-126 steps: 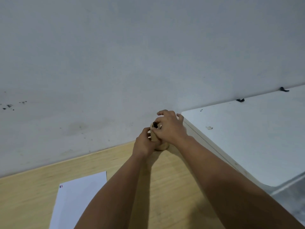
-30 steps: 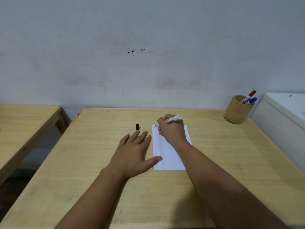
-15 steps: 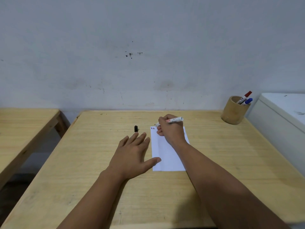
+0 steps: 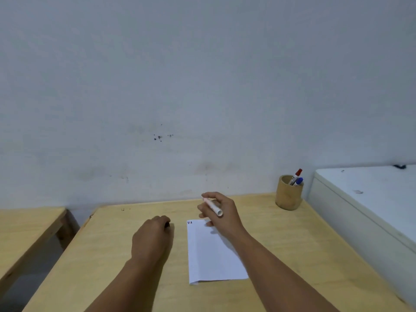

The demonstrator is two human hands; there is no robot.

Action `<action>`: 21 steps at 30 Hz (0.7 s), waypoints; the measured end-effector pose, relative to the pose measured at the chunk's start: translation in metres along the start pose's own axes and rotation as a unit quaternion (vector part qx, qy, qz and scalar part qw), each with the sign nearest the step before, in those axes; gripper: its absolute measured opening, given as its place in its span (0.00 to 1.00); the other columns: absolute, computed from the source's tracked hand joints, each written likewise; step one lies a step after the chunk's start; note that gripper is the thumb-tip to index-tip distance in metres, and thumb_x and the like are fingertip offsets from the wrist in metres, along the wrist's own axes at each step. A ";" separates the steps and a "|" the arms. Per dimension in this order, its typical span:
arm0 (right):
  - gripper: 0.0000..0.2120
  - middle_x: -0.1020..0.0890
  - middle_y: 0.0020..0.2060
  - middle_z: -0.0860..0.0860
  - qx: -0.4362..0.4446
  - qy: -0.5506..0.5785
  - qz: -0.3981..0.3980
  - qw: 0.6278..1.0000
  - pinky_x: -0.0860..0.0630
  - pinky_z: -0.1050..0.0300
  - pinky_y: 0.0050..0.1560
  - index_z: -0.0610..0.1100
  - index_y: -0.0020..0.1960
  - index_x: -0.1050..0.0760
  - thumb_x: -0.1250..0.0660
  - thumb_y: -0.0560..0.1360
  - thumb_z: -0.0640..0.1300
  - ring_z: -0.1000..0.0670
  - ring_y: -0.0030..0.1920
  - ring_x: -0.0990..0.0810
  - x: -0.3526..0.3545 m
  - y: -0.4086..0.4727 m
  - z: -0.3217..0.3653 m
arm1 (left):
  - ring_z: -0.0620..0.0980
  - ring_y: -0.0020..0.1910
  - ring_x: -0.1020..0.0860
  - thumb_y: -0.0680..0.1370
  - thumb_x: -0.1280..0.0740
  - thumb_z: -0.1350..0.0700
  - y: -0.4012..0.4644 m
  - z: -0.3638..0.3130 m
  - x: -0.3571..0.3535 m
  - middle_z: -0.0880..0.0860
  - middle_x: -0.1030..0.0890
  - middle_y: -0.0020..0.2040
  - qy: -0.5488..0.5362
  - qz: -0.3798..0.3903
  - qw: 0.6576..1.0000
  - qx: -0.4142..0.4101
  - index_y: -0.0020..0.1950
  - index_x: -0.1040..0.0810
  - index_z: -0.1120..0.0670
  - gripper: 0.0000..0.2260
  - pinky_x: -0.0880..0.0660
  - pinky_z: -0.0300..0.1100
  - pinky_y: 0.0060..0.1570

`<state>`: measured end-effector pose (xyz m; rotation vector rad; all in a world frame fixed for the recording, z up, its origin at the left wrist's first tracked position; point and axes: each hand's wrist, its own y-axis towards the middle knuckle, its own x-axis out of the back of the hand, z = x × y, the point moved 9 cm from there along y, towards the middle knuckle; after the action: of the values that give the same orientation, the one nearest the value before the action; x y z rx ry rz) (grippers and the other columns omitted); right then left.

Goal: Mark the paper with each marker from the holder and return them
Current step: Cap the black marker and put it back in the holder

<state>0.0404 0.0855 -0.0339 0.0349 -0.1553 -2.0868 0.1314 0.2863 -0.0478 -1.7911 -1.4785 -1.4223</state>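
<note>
A white sheet of paper (image 4: 211, 253) lies on the wooden table (image 4: 101, 255), with small red, blue and black marks at its top left corner (image 4: 190, 222). My right hand (image 4: 221, 213) hovers over the paper's far edge, gripping a white marker (image 4: 213, 207) that points away from me. My left hand (image 4: 153, 238) rests left of the paper, its fingertips closed around the small black cap (image 4: 167, 225), which barely shows. A bamboo holder (image 4: 289, 195) at the table's back right contains a red-capped marker (image 4: 297, 174) and a blue-capped marker (image 4: 299, 181).
A white cabinet or chest (image 4: 369, 203) stands against the table's right side. A second wooden table (image 4: 24, 228) sits to the left across a gap. A grey wall (image 4: 180, 97) runs directly behind the table.
My left hand slid forward from the paper's edge onto the black cap. My right hand lifted the marker off the paper and turned it. A black mark has joined the others.
</note>
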 end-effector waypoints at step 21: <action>0.11 0.14 0.42 0.55 0.102 -0.144 -0.017 0.984 0.17 0.53 0.52 0.58 0.48 0.15 0.24 0.78 0.41 0.57 0.40 0.17 0.064 -0.062 0.082 | 0.51 0.49 0.14 0.79 0.28 0.57 -0.020 -0.112 0.085 0.56 0.12 0.49 -0.515 0.089 0.849 0.076 0.51 0.14 0.60 0.06 0.19 0.48 0.51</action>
<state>-0.0523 0.0685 0.0425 -0.1421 -0.5463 -2.0947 0.0570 0.2426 0.0657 -2.6463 -1.6981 -0.1353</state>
